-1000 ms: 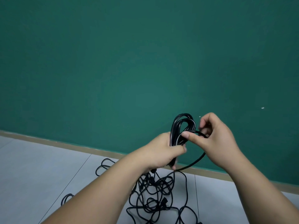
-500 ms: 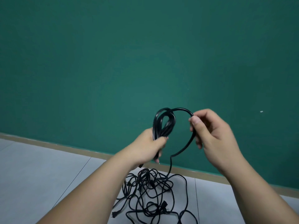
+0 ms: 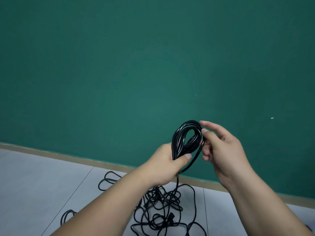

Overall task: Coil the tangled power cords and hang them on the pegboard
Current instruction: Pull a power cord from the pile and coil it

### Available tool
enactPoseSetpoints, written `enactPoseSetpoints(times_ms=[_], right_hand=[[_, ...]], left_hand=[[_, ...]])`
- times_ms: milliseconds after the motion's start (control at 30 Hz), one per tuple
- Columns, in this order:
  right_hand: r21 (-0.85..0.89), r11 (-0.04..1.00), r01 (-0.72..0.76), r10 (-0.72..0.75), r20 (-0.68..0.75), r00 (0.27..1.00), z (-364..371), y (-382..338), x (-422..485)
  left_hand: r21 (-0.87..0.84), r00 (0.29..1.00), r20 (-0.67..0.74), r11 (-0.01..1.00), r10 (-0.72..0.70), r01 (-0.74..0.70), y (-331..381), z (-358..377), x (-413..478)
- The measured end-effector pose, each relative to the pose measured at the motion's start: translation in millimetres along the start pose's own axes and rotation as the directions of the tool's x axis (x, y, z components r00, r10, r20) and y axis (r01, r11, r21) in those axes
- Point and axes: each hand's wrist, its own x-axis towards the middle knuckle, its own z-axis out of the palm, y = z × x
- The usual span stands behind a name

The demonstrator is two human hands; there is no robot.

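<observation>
A black power cord coil (image 3: 182, 138) of several loops stands upright in front of the green wall. My left hand (image 3: 163, 166) is shut around the bottom of the coil, thumb pressed across it. My right hand (image 3: 219, 147) pinches the outermost strand at the coil's upper right side, fingers curled around it. That strand runs down past my left hand to a tangled pile of black cords (image 3: 163, 212) on the floor below. No pegboard is in view.
A green wall (image 3: 153, 65) fills most of the view, with a tan baseboard (image 3: 68, 157) along its foot. Grey floor tiles (image 3: 42, 184) lie below. Loose cord loops (image 3: 109, 181) sit left of the pile, and another loop (image 3: 68, 217) pokes out by my left forearm.
My right hand has brought the loose strand in against the coil, closing the wide loop seen before. Both hands have shifted slightly right and the coil looks thicker.
</observation>
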Motion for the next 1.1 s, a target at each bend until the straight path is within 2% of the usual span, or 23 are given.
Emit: enactPoseSetpoints(times_ms=[67,133,233,300,400,433,500,533,567,633,700,833,933,1033,1100], right_hand=[[0.047,0.998,-0.048,0.048,0.009,0.999,2,0,-1],[0.046,0.997,-0.055,0.054,0.014,0.998,3,1,-3],[-0.113,0.993,0.012,-0.013,-0.003,1.000,1,4,-3],[-0.291,0.950,0.114,-0.128,-0.027,0.991,0,6,-2],[-0.636,0.724,0.268,-0.329,0.024,0.944,0,6,-3],[-0.710,0.641,0.293,-0.339,0.081,0.937,1,5,-5],[-0.805,0.520,0.286,-0.262,0.168,0.950,-1,3,-8],[-0.821,0.505,0.267,-0.210,0.183,0.960,-3,3,-8],[-0.800,0.546,0.249,-0.164,0.189,0.968,-6,3,-6],[-0.668,0.711,0.221,-0.127,0.187,0.974,-11,3,0],[-0.549,0.802,0.235,-0.179,0.154,0.972,-12,3,3],[-0.470,0.841,0.267,-0.258,0.086,0.962,-12,5,8],[-0.578,0.766,0.281,-0.276,0.099,0.956,-16,6,10],[-0.754,0.570,0.326,-0.305,0.175,0.936,-16,9,7],[-0.803,0.455,0.384,-0.341,0.242,0.909,-16,10,6]], left_hand=[[0.007,1.000,-0.003,1.000,0.003,-0.003,-1,3,0],[-0.086,0.998,0.053,0.996,-0.023,0.027,0,5,-2],[-0.212,0.987,0.148,0.973,-0.058,0.089,3,7,-6],[-0.263,0.982,0.174,0.958,-0.069,0.113,6,8,-7],[-0.232,0.978,0.189,0.963,-0.092,0.136,8,9,-6],[-0.157,0.978,0.195,0.982,-0.077,0.108,8,9,-5],[0.048,0.974,0.224,0.999,-0.022,0.012,9,8,-6],[0.135,0.971,0.238,0.990,-0.003,-0.030,8,7,-7],[0.202,0.970,0.241,0.977,0.011,-0.061,8,6,-8],[0.275,0.977,0.208,0.957,0.039,-0.097,6,6,-9],[0.274,0.991,0.126,0.958,0.052,-0.085,7,11,-10],[0.240,1.000,0.006,0.970,0.028,-0.029,9,21,-11],[0.275,0.999,0.023,0.960,0.045,-0.050,7,25,-9],[0.319,0.997,0.078,0.947,0.023,-0.047,4,26,-6],[0.307,0.994,0.106,0.951,0.011,-0.043,1,24,-5]])
